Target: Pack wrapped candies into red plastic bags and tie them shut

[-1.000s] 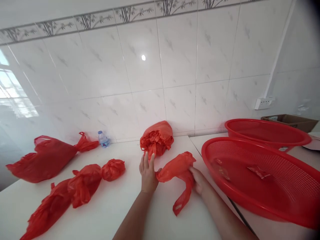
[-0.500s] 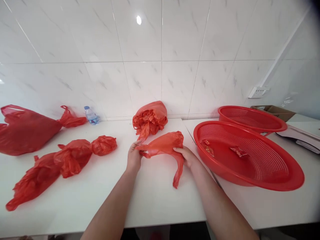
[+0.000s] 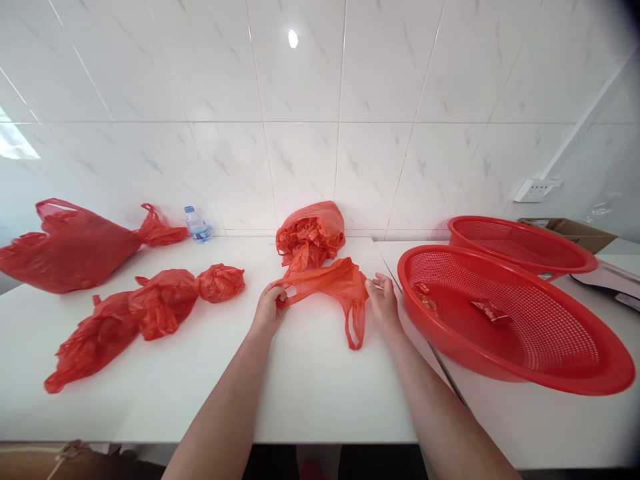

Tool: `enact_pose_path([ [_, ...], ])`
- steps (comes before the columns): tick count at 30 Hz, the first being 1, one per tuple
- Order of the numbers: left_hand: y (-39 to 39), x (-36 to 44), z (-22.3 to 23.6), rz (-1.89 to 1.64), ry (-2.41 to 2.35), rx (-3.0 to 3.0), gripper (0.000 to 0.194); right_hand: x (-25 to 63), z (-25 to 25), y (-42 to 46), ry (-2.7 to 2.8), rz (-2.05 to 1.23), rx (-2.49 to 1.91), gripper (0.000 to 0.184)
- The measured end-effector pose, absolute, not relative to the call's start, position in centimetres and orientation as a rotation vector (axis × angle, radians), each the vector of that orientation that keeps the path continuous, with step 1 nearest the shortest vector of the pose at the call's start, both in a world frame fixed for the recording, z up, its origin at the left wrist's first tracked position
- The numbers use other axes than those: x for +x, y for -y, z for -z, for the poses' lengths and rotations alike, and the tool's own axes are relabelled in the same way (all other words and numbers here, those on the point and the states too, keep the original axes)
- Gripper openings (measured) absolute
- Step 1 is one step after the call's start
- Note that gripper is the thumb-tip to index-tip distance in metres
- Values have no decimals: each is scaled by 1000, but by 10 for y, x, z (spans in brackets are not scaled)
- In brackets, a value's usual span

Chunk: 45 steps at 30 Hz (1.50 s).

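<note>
A thin red plastic bag [image 3: 333, 281] is stretched out above the white table in front of me. My left hand [image 3: 270, 308] is closed on one of its handles, at the left end. The other handle loop hangs down on the right side. My right hand [image 3: 384, 301] is beside the bag's right edge, its fingers apart; the thumb tip is at the edge, and I cannot tell if it touches. Just behind lies a red bag stuffed with crumpled red bags [image 3: 313, 233], against the wall.
On the right stand a large red perforated basket [image 3: 470, 347] with small red packets [image 3: 493, 311] and a second red basket [image 3: 525, 243] behind it. Knotted red bags [image 3: 165, 300], a full red bag [image 3: 85, 250] and a water bottle [image 3: 197, 225] are on the left. A cardboard box [image 3: 575, 230] sits far right.
My right hand has come off the bag and moved slightly right. The bag has spread, and its right handle now hangs as an open loop. The view has shifted a little left.
</note>
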<state>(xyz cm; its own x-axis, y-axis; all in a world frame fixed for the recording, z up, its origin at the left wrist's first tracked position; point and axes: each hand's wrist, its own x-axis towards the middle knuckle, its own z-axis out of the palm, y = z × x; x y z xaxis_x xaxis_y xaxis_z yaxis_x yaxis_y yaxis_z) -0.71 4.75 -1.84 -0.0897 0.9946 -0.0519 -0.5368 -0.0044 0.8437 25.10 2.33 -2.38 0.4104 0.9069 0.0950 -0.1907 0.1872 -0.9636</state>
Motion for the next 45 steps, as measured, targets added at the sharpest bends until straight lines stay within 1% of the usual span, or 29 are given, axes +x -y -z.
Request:
enact_pose_path([
  [3,-47,-5,20,-1426,-852,720,29,239,26,-19,1147,-712,-1241,63],
  [5,-45,-4,20,-1403,-839,718,31,235,30,-20,1279,-623,-1336,73],
  [6,-44,-4,20,-1396,-826,720,32,235,33,-22,1293,-594,-1381,74],
  [8,-41,-3,17,-1387,-786,732,33,238,37,-25,1240,-586,-1452,66],
  [13,-36,-3,10,-1400,-551,754,38,252,38,-27,1069,-656,-1489,35],
  [15,-38,-4,10,-1430,-534,754,40,255,37,-26,1038,-673,-1479,22],
  [17,-40,-4,12,-1476,-696,805,41,256,35,-25,983,-704,-1460,15],
  [19,-39,-1,12,-1598,-1024,975,42,254,33,-25,925,-758,-1427,16],
  [21,-33,5,10,-1760,-1374,1322,44,250,32,-24,886,-820,-1384,20],
  [23,-26,14,8,-1848,-1540,1791,43,244,30,-23,874,-869,-1344,22],
  [24,-22,20,7,-1819,-1530,2026,41,241,29,-22,878,-891,-1326,22],
  [26,-16,31,9,-1601,-1434,2398,40,234,26,-18,896,-947,-1288,21],
  [28,-14,39,14,-1300,-1420,2562,48,227,21,-13,922,-1024,-1245,19],
  [30,-16,39,18,-1079,-1494,2534,52,223,16,-9,943,-1126,-1181,18],
  [33,-22,27,18,-955,-1573,2315,36,227,10,-6,1016,-1191,-1148,19],
  [35,-24,18,13,-984,-1631,2119,30,234,8,-7,1082,-1039,-1309,19],
  [37,-24,12,9,-1062,-1660,1912,25,243,7,-10,1109,-754,-1540,19],
  [39,-23,14,7,-1121,-1606,1722,20,249,6,-12,1144,-435,-1665,25],
  [42,-18,26,8,-1140,-1447,1479,12,241,2,-9,1339,10,-1596,40],
  [43,-17,31,9,-1140,-1393,1398,11,234,1,-5,1405,135,-1539,42],
  [45,-14,39,11,-1134,-1286,1250,12,214,1,6,1519,303,-1385,37],
])
